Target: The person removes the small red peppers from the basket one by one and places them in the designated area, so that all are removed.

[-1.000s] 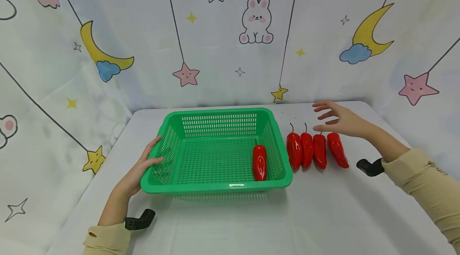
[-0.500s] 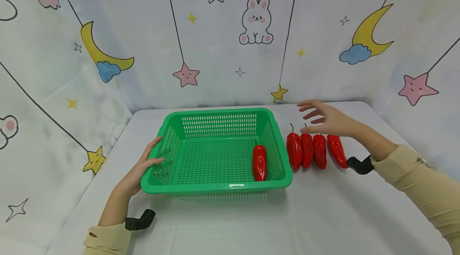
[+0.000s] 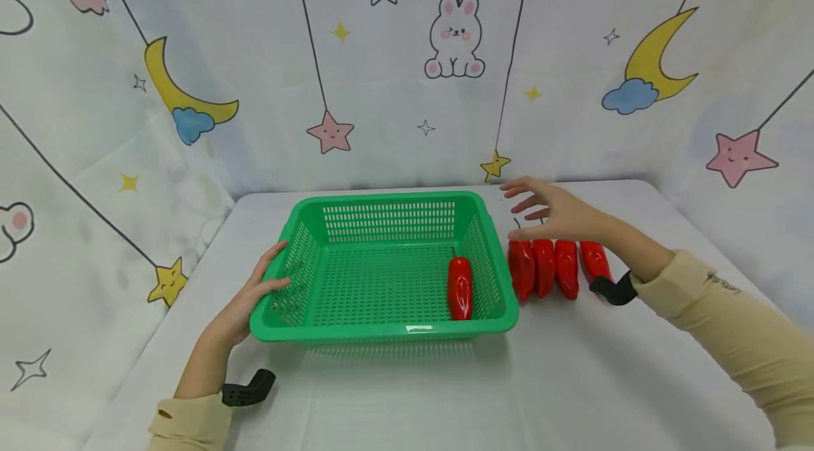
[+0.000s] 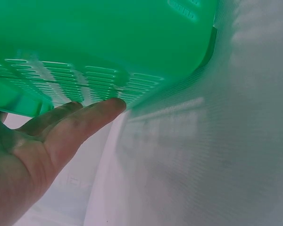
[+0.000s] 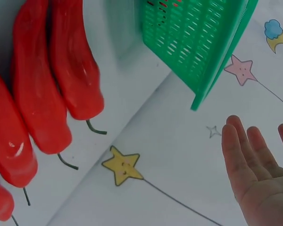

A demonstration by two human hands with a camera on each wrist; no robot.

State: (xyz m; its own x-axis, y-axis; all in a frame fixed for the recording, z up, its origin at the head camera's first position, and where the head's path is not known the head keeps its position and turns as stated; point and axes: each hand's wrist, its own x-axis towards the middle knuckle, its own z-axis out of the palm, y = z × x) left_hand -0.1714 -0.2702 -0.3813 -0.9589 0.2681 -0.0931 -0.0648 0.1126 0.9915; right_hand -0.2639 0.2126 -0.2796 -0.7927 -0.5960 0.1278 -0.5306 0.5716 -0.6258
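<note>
A green plastic basket (image 3: 388, 332) stands on the white table with one red pepper (image 3: 460, 288) lying inside at its right. My left hand (image 3: 244, 299) holds the basket's left side, with digits over the rim; the left wrist view shows fingers (image 4: 87, 120) against the outer wall from below. My right hand (image 3: 556, 212) is in the air with fingers spread and nothing in them. It is over the stem ends of several red peppers (image 3: 566, 268) lined up right of the basket. In the right wrist view the palm (image 5: 264, 197) faces the camera, apart from the peppers (image 5: 40, 94).
The table (image 3: 394, 401) carries a white cloth and meets a patterned curtain (image 3: 394, 83) at the back. Black wrist camera mounts (image 3: 613, 290) sit below both wrists, the right one partly covering the outermost pepper.
My right hand has moved left across the pepper row, from the right end to the pepper nearest the basket. The left hand, basket and peppers have stayed put.
</note>
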